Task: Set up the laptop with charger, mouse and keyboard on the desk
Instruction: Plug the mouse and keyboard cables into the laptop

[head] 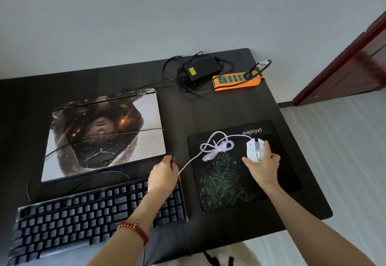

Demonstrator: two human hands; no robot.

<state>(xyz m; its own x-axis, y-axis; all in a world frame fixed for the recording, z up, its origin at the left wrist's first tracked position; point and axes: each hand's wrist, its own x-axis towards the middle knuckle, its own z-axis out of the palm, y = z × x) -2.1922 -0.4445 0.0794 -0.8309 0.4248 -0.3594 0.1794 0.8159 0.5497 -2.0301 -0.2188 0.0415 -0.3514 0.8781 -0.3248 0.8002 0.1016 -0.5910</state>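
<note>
Dark desk [219, 106] fills mid-frame below a grey wall. At centre left lies the closed laptop [104, 134]; the keyboard [83, 215] runs off the lower left edge. Upper centre holds the charger [201, 68] beside an orange power strip [237, 80]. Right hand [263, 167] cups the white mouse [255, 148] on the mouse pad [229, 171]. Left hand [164, 175] is closed around the braided mouse cable [189, 164]; its plug is hidden.

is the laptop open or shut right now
Shut. The laptop lies flat on the desk with its decorated lid facing up; no screen or built-in keys show.
</note>
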